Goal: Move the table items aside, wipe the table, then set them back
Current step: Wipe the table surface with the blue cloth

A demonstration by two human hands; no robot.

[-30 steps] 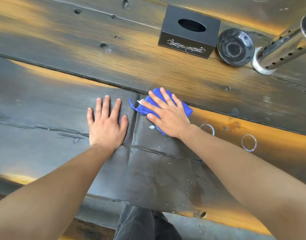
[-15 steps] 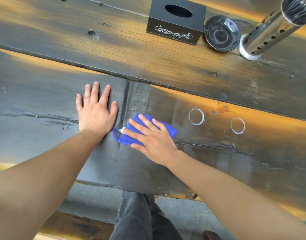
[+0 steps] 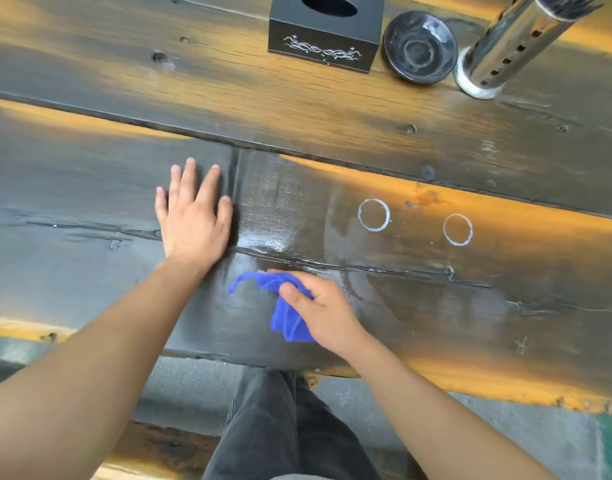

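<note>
Worktop: wiping step in hand. Right hand grip clenches the blue cloth; left hand lies flat, released. Next, sweep toward the 2 white rings right of the grip.

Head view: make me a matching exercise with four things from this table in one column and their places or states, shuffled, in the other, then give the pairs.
Things:
1. blue cloth
2. left hand
3. dark bowl
4. white rings

Places or states:
A. between the tissue box and the metal cylinder
B. bunched in the right hand
C. marks on the wood, right of the wet patch
D. flat on the table, fingers spread

Pairs: 1-B, 2-D, 3-A, 4-C
</note>
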